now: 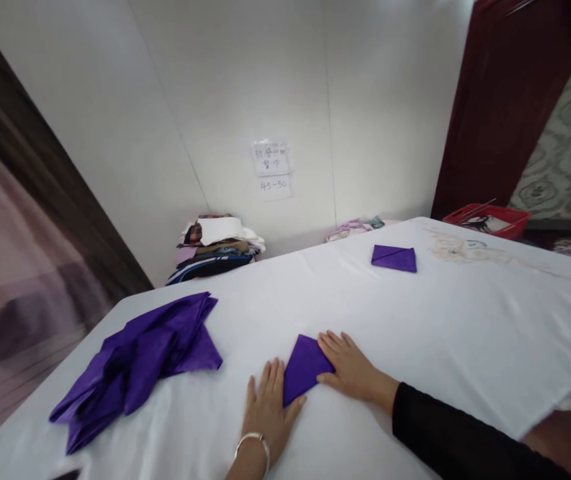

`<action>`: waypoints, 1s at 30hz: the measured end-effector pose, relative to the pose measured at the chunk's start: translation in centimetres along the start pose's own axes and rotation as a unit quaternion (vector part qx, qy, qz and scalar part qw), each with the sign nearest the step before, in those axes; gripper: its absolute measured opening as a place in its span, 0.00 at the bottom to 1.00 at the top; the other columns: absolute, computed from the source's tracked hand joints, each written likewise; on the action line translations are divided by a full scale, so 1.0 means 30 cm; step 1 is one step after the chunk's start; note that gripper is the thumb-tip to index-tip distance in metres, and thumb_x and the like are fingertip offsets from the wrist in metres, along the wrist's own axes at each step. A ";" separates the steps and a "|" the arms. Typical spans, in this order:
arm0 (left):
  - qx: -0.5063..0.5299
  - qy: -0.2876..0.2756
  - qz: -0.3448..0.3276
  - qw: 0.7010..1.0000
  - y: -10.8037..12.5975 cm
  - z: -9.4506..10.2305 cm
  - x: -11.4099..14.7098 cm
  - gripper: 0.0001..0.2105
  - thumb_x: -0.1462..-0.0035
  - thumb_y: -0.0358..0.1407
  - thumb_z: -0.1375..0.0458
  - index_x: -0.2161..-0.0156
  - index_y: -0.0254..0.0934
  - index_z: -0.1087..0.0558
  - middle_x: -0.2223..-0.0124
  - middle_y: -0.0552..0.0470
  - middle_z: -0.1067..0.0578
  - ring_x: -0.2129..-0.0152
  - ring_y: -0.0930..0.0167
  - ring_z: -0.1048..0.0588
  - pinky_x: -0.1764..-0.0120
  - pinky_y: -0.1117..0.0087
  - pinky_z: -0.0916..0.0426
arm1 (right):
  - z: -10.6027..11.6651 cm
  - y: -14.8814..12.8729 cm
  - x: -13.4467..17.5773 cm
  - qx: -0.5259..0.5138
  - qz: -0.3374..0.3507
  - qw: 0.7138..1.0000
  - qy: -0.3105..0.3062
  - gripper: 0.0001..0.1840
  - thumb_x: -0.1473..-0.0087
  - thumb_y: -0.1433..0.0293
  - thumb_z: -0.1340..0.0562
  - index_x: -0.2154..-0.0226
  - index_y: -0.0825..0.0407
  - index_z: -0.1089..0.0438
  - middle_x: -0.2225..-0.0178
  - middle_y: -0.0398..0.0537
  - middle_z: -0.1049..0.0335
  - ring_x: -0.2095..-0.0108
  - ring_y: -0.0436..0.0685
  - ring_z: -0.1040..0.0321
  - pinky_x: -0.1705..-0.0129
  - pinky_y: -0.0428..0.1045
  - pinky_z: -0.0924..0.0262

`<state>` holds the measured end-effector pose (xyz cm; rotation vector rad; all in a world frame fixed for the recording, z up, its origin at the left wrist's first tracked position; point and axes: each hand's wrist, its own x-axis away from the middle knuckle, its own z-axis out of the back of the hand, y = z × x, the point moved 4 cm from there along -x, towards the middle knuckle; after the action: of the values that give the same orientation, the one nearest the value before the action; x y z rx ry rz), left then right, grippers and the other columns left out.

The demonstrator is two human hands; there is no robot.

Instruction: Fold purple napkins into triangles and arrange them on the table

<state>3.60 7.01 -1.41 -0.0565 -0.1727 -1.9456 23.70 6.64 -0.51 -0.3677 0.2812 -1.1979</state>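
A folded purple cloth napkin (306,367) lies flat on the white-covered table in front of me. My left hand (269,410), with a silver bracelet at the wrist, rests along its left edge, fingers stretched out and thumb at its lower corner. On the right side, my right hand (348,365) lies flat with its fingertips over the napkin's edge. Farther back to the right sits another napkin (394,258), folded into a neat rectangle. To my left, a loose heap of purple cloths (140,363) spreads over the table.
The white tablecloth (415,333) covers the table. Behind it stand a stack of folded clothes (218,247) and some pinkish fabric (353,229). A red basket (490,220) is at the far right. Paper signs (272,168) hang on the wall. Pale threads (460,250) lie at the back right.
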 end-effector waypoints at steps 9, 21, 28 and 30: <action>0.142 0.045 0.029 0.988 0.053 0.062 -0.126 0.28 0.45 0.43 0.53 0.43 0.27 0.43 0.45 0.40 0.34 0.48 0.65 0.36 0.46 0.66 0.45 | 0.006 0.000 -0.003 -0.069 0.016 0.997 0.009 0.46 0.49 0.45 0.50 0.37 0.53 0.62 0.36 0.56 0.66 0.37 0.65 0.72 0.40 0.62 0.80; 0.572 -0.115 0.067 0.809 0.030 0.016 -0.216 0.16 0.65 0.38 0.37 0.67 0.34 0.29 0.69 0.48 0.22 0.72 0.65 0.24 0.65 0.67 0.31 | 0.034 -0.008 0.006 -0.121 0.034 0.992 0.003 0.50 0.52 0.43 0.48 0.38 0.55 0.62 0.37 0.60 0.64 0.37 0.66 0.71 0.40 0.64 0.81; 0.636 -0.128 0.018 0.761 0.026 -0.048 -0.208 0.24 0.73 0.41 0.33 0.65 0.34 0.27 0.70 0.49 0.22 0.73 0.65 0.25 0.65 0.66 0.32 | 0.074 0.004 0.022 -0.186 0.009 0.982 -0.025 0.52 0.57 0.49 0.39 0.38 0.56 0.60 0.39 0.62 0.56 0.39 0.66 0.61 0.40 0.62 0.73; 0.638 -0.146 -0.003 0.756 0.030 -0.048 -0.198 0.26 0.72 0.41 0.33 0.62 0.34 0.28 0.69 0.50 0.22 0.73 0.67 0.26 0.66 0.67 0.33 | 0.084 0.019 0.012 -0.236 -0.007 0.971 -0.027 0.53 0.59 0.52 0.36 0.38 0.53 0.60 0.39 0.59 0.53 0.41 0.66 0.55 0.41 0.60 0.63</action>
<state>6.73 11.94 -3.46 0.5461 -1.6596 -1.4394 25.31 6.79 1.54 -0.8161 0.5188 -1.1257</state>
